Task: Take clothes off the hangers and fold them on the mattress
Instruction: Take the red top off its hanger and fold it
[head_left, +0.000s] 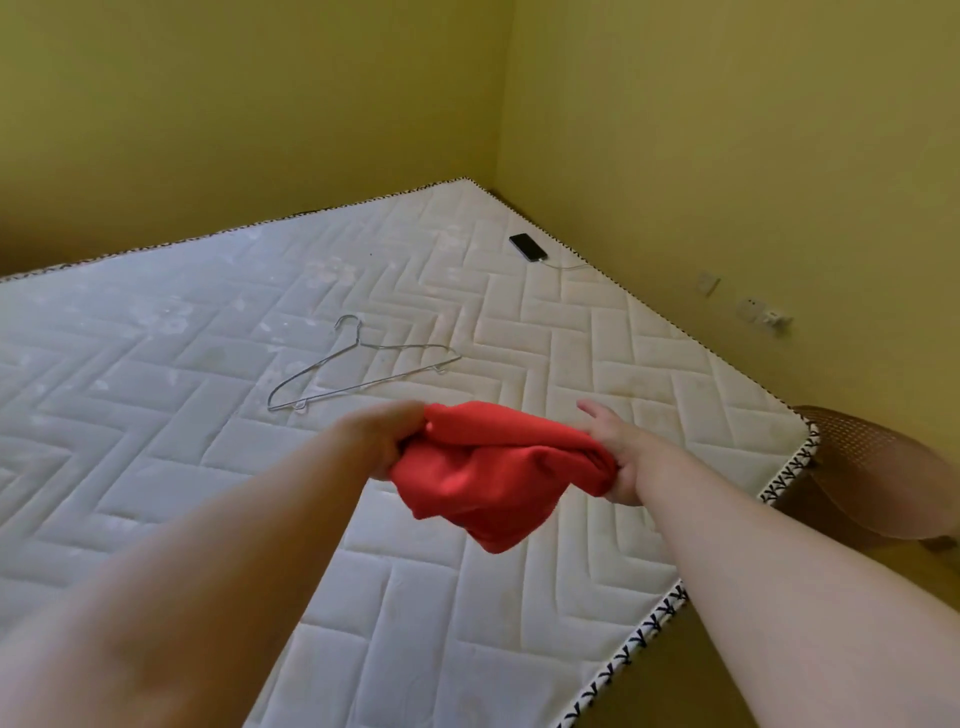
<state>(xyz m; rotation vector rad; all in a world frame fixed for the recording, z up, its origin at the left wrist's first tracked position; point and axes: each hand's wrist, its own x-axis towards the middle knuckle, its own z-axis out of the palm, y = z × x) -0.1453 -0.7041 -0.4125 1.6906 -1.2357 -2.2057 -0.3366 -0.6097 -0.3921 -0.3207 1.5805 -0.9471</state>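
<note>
My left hand (387, 441) is clenched round one end of the red garment (493, 467), fingers curled into the cloth at the middle of the frame. My right hand (615, 452), just right of centre, grips the other end between thumb and palm, with a couple of fingers stretched out past the fabric. The garment is bunched and stretched between the two hands, and a loose fold hangs down below them. I hold it over the white quilted mattress (156, 415); I cannot tell whether the hanging fold touches the surface.

Beyond my hands, a bare wire hanger (358, 371) lies flat on the mattress, near the garment but apart from it, its hook pointing toward the upper left. Further up, right of centre, a dark phone (528, 246) lies near the mattress edge with a thin cable (566, 266) running off to the right. Wall sockets (763, 314) sit low on the yellow wall (727, 130) at right, and a brown woven piece (872, 478) stands past the mattress corner at the right edge.
</note>
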